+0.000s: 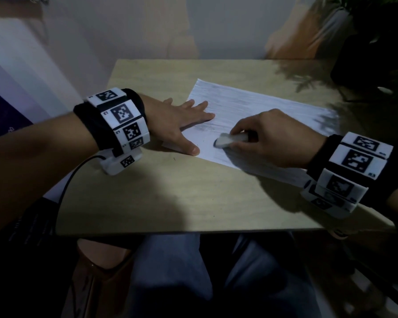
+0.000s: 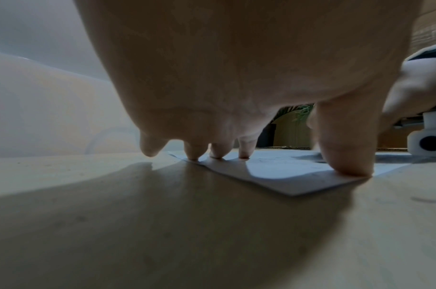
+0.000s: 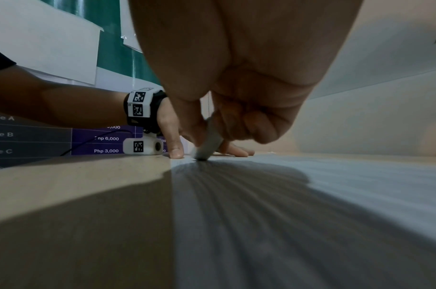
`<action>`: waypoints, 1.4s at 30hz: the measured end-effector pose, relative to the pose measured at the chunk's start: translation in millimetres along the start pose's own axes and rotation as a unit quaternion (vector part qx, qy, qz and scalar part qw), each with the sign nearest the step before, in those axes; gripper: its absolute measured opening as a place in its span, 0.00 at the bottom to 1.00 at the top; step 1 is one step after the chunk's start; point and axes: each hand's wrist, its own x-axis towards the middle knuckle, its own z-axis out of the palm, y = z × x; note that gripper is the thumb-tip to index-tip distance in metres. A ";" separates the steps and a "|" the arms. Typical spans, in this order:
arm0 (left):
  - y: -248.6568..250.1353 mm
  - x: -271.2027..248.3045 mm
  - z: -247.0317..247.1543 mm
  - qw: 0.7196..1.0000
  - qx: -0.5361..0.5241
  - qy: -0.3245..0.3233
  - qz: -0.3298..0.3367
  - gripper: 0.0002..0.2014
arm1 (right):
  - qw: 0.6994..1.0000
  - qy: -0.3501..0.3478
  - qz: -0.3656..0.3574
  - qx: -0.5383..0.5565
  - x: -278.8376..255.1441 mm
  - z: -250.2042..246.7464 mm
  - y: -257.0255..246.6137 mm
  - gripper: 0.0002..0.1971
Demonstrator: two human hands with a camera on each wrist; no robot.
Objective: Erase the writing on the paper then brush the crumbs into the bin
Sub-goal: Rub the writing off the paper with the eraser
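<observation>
Paper [image 1: 251, 106] lies flat and slantwise on a pale wood-grain table [image 1: 170, 191], under both hands, in the head view. The left hand [image 1: 177, 120] is spread, fingers straight, pressing the sheet's near-left corner, thumb on its edge. The right hand [image 1: 269, 138] just beside it pinches a white eraser [image 1: 230, 141], whose tip touches the sheet between the two hands; grey smudges mark the paper around it. Beyond the hands stands a plain light wall, and a dark potted plant [image 1: 377, 42] sits past the right hand at the table's far corner, throwing leafy shadow on the wood. Both wrists carry black bands with white marker blocks. The room is dim.

From the left wrist, the left hand [image 2: 236, 68] arches over the table [image 2: 137, 234]; its fingertips [image 2: 244, 152] and thumb press down on the paper [image 2: 286, 170]. The right hand [image 2: 410, 93] shows blurred to the side.

From the right wrist, the right hand [image 3: 249, 78] curls its fingers round the eraser [image 3: 210, 140], tip down on the paper [image 3: 311, 215], which shows faint ridged streaks. Beyond it the left hand [image 3: 172, 133] rests flat. Behind that hand hangs a purple price chart [image 3: 88, 140], with a white sheet and a green panel above.
</observation>
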 end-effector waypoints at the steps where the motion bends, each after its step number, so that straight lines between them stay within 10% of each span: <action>1: 0.3 0.0 0.1 1.000 -0.001 -0.001 -0.001 0.51 | 1.000 0.008 0.002 -0.008 0.2 0.3 -0.1 0.18; 14: 1.1 0.1 -0.8 1.000 0.003 -0.010 -0.001 0.56 | 0.997 -0.071 -0.028 0.031 -5.5 2.4 -9.4 0.17; 19: 0.1 -1.0 0.0 1.000 0.000 -0.006 0.000 0.54 | 0.997 0.014 0.004 -0.076 0.6 0.7 6.1 0.24; 42: -0.4 0.8 -0.9 1.000 0.005 -0.009 0.004 0.57 | 1.000 -0.005 -0.001 0.006 8.5 6.0 1.5 0.15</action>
